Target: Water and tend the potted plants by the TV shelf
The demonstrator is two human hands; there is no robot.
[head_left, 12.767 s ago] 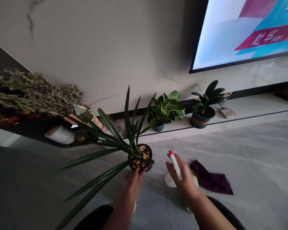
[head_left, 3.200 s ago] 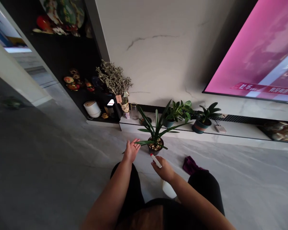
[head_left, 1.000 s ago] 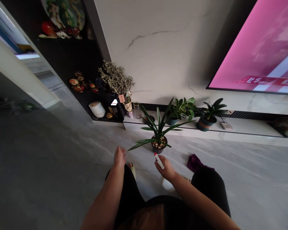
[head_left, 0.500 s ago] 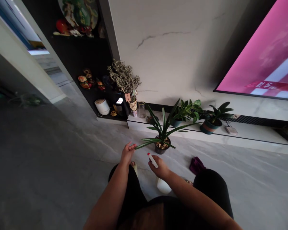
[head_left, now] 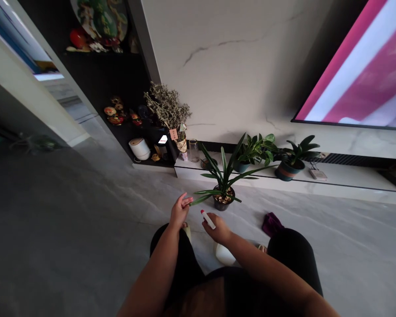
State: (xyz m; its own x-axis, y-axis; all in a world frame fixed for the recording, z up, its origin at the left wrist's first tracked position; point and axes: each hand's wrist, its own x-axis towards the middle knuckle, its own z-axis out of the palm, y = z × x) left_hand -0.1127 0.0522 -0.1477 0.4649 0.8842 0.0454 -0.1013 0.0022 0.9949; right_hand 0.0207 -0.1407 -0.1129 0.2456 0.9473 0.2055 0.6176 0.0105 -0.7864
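Note:
A potted plant with long strap-like green leaves (head_left: pixel 225 176) stands on the floor ahead of me in a dark pot (head_left: pixel 221 205). The tip of its lowest left leaf is pinched in the fingers of my left hand (head_left: pixel 180 212). My right hand (head_left: pixel 218 228), nearer to me and right of the left one, is wrapped round what looks like a white spray bottle (head_left: pixel 225 255). Its white head with a red nozzle tip points up and left towards that leaf. My palm hides part of the bottle.
A purple cloth (head_left: pixel 272 223) lies on the floor by my right knee. Behind the plant runs a low white ledge (head_left: pixel 317 185) with two potted plants, a glass jar (head_left: pixel 193 151) and dried flowers (head_left: pixel 168 105). A dark shelf (head_left: pixel 119 75) rises at left.
My left hand has shifted slightly right and up, still at the leaf tip. My right hand keeps its hold, with the nozzle slightly further left. The camera view has turned a little.

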